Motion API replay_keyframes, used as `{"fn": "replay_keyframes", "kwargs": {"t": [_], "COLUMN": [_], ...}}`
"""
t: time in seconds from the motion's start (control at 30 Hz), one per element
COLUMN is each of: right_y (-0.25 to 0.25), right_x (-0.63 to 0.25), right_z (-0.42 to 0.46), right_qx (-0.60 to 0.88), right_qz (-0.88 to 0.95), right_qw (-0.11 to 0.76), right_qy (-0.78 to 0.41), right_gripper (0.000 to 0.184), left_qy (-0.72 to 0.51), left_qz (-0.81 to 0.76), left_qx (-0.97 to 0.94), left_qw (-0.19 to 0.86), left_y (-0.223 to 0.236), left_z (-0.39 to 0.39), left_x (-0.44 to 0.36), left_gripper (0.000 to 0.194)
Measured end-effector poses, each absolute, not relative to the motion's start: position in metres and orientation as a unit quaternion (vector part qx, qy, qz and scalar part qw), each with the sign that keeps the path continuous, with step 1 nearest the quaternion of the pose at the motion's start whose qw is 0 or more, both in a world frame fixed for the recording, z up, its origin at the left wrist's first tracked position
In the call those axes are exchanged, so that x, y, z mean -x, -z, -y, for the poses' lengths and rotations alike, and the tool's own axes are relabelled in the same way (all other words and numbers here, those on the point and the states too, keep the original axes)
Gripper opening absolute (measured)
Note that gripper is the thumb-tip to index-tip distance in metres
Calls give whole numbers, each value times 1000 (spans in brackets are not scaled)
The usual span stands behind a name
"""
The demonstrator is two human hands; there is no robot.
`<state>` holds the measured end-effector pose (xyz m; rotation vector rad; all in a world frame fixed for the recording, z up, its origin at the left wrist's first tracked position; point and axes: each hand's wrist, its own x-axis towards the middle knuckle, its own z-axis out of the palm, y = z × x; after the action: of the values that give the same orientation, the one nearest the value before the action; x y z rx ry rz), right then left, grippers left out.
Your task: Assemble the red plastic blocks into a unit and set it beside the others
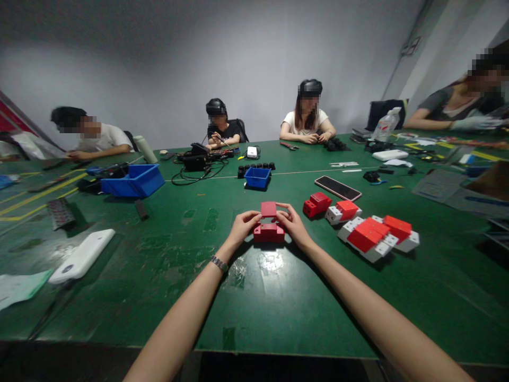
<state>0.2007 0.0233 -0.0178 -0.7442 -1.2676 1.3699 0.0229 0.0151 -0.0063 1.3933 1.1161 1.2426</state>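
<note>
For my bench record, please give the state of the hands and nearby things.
Left hand, holding red cover
Right hand, holding red cover
Red cover, raised above red base
Red base, on table
Phone, lying flat, screen dark
Small blue bin, open-topped

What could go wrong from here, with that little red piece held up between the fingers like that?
Two things, perhaps. The flat red piece is held by the fingertips of the left hand and right hand, seemingly above the red block, so it might slip and drop onto it. Also, the red-and-white blocks sit just beyond the right forearm; an outward swing could knock them.
</note>
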Motion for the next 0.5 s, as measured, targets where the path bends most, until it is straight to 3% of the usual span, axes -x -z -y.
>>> {"fn": "replay_keyframes", "kwargs": {"t": [0.5], "right_y": [17], "right_x": [-200], "right_z": [-23], "right_qx": [313], "right_qz": [531], "right_qw": [537], "right_qy": [-576], "right_gripper": [37], "left_qy": [-501], "left_qz": [-462], "left_qx": [-575], "left_qw": [453], "left_y": [5], "left_z": [-15], "left_x": [-23], "left_gripper": [31]}}
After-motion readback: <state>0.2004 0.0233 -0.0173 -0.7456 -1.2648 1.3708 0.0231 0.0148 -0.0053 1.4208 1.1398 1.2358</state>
